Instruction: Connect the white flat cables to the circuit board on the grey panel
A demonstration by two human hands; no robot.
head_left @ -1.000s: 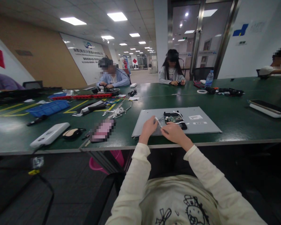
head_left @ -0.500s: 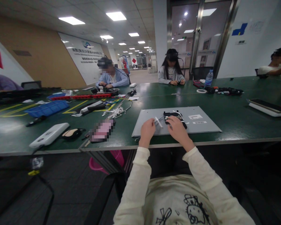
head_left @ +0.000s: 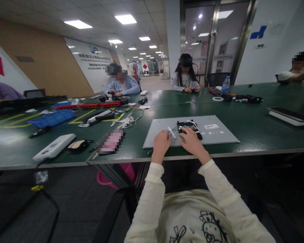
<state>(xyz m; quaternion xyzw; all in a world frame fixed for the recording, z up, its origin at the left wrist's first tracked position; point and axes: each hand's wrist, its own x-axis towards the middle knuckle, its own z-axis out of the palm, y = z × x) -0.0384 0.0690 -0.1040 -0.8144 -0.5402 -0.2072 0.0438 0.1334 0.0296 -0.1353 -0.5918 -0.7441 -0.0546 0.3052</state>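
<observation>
On a flat grey panel (head_left: 157, 126) lies a black device (head_left: 199, 135) with exposed circuitry and white strips of tape. Grey cables (head_left: 174, 129) run from its left side, with a white tape tag (head_left: 171, 132) across them. My left hand (head_left: 162, 143) is closed in a pinch at the cables, left of the tag. Curled over the near left edge of the device is my right hand (head_left: 192, 141), thumb and fingers bent together. What its fingertips hold is hidden.
To the left lie a pink-screened phone (head_left: 111, 141), a computer mouse (head_left: 79, 145), a white device (head_left: 54, 146), a blue tray (head_left: 53, 118) and tangled white cables (head_left: 126, 122). A white box (head_left: 290, 116) sits at right. A water bottle (head_left: 225, 85) stands farther back. Other people sit around the table.
My left hand has moved slightly right and toward me, closer to the tape tag. My right hand has shifted slightly, its fingers curling at the device's near left edge.
</observation>
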